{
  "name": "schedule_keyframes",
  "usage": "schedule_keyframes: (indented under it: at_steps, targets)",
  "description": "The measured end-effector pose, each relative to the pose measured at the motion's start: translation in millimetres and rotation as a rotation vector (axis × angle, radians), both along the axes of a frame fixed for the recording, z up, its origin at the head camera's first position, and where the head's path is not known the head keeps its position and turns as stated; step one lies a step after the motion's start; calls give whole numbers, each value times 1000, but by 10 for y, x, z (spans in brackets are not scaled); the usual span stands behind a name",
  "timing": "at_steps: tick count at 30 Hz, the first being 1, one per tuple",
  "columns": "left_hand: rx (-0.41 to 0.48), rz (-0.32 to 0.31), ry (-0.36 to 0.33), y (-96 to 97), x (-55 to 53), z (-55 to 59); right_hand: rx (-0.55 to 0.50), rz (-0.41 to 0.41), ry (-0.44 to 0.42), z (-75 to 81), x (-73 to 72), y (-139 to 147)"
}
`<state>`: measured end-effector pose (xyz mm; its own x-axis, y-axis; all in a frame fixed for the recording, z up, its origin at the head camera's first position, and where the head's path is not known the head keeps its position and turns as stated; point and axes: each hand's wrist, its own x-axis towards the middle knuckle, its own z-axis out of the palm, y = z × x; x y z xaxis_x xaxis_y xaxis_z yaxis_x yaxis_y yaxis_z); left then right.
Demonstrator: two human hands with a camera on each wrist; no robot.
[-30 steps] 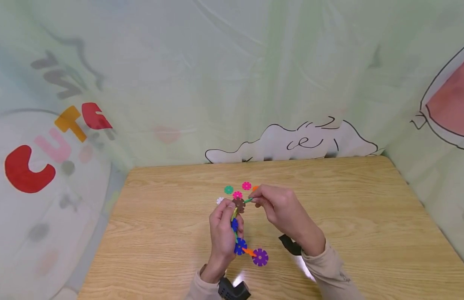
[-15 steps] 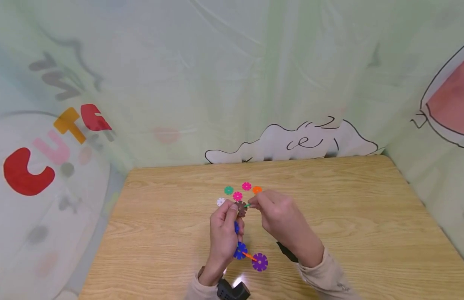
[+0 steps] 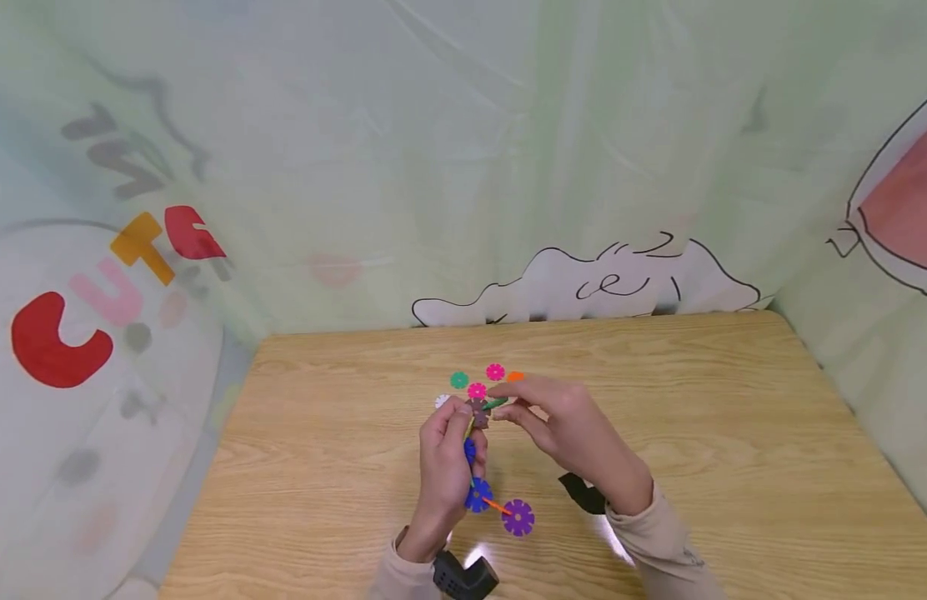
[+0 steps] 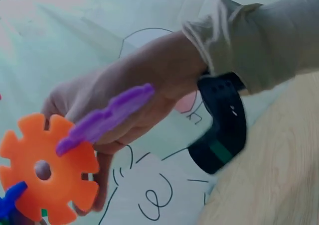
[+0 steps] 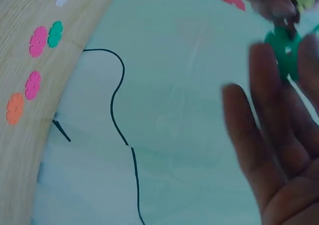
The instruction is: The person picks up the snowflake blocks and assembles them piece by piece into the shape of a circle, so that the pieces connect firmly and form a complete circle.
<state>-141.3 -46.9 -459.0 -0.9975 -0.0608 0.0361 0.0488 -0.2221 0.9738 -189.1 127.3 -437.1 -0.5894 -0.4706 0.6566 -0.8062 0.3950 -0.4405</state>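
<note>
My left hand [image 3: 444, 467] pinches a brown notched disc [image 3: 477, 414] at the top of a chain of interlocking plastic discs. Below it hang yellow, blue and green pieces partly covered by the fingers, then a blue disc [image 3: 478, 495], an edge-on orange disc [image 4: 30, 153] and a purple disc [image 3: 518, 517]. A green disc [image 3: 497, 403] sticks out from the brown one, seemingly slotted into it. Around that green disc my right hand [image 3: 576, 421] has its thumb and forefinger spread apart; its fingers look fairly straight and blurred in the right wrist view.
Loose notched discs lie on the wooden table [image 3: 321, 433] beyond the hands: white [image 3: 442, 402], green [image 3: 459, 380], two pink, one of them farther back [image 3: 495, 372], and orange [image 3: 515, 377]. A printed curtain [image 3: 463, 167] stands behind the table's far edge.
Earlier my right thumb and forefinger pinched the green disc against the brown one; now they are spread from it, and more of the green disc shows. The chain has shifted slightly.
</note>
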Motion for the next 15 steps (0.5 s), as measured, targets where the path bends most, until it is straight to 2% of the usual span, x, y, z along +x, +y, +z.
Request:
schedule_keyframes:
  at_steps: [3, 7, 10, 11, 13, 15]
  targets:
    - [-9, 29, 16, -18, -27, -24, -59, -16, -221, -46, -124, 134]
    - [-10, 58, 44, -52, -54, -49, -81, -199, -431, -263, -421, 303]
    - [2, 52, 52, -73, -57, -61, 7, -335, -572, -538, -661, 388]
    - [9, 46, 54, -78, -56, -63, 41, -357, -619, -643, -733, 402]
    - [23, 37, 54, -85, -52, -67, 98, -363, -710, -844, -850, 400]
    - [36, 28, 55, -87, -44, -67, 149, -352, -764, -1010, -931, 364]
